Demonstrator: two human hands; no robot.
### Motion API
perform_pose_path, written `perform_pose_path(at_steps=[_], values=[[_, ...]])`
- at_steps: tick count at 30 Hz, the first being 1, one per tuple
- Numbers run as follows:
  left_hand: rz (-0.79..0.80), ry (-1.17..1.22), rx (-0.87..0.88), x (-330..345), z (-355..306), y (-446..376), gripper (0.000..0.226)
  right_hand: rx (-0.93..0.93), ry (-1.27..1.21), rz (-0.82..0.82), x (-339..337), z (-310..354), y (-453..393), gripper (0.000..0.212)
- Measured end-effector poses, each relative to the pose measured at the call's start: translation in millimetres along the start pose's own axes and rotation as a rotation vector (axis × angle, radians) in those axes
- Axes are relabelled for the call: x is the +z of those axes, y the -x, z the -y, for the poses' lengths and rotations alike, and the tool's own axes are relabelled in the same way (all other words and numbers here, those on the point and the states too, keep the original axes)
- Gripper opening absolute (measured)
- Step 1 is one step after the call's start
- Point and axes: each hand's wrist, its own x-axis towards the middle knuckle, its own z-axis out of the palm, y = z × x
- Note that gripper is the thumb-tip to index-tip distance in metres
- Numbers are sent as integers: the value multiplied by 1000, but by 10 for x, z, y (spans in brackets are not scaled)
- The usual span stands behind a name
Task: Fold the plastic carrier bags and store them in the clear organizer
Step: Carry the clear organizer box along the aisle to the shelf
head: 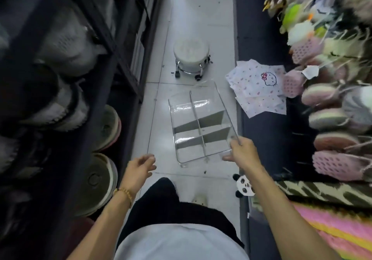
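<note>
The head view looks down a narrow shop aisle with a pale tiled floor (pixel 201 18). A person stands here, both bare arms reaching forward. The right hand (pixel 242 151) holds a clear plastic organizer with grey dividers (pixel 201 122) by its near right corner, the grip clamped on the rim with fingers curled over the edge. The organizer hangs tilted above the floor, its open compartments facing up toward the camera, and nothing can be seen inside them. The left hand (pixel 140 166) hovers just left of the organizer, not touching it, fingers loosely apart and holding nothing; a beaded bracelet (pixel 125 194) circles that wrist.

To the right, on a dark shelf (pixel 265 135), lies a loose pile of white plastic carrier bags printed with pink shapes and a cartoon cat face (pixel 259 88), near the organizer's far right corner but apart from it. Farther down the aisle stands a round white stool on wheels (pixel 191 58). Soft plush goods (pixel 332 118) crowd the right side. A small panda plush (pixel 244 186) sits beneath the right forearm.
</note>
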Motion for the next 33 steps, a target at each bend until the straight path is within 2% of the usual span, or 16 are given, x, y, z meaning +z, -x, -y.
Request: perform_pose_path(at_steps=[6,11,15,22,26,30,33], values=[[-43,19,-65,37,-986,-1572,16,-44,43,69,229,1312,-1741,30],[38,-52,-40,248,-2292,-2845,15,68,16,20,123,2132,-2684,28],[161,-110,44,725,-3531,-3624,9,164,-94,-103,-169,2528,-3138,34],[338,-242,148,1779,-5087,-4948,14,245,-123,-227,-651,2998,-4438,20],[318,-254,109,1962,-5627,-5680,14,201,-109,-225,-874,3582,-5422,24],[212,-196,33,1850,-6134,-6205,14,165,-71,-173,-1051,4347,-6265,16],[162,-137,-8,1809,-6532,-6704,13,151,-71,-124,-1128,4938,-6979,23]])
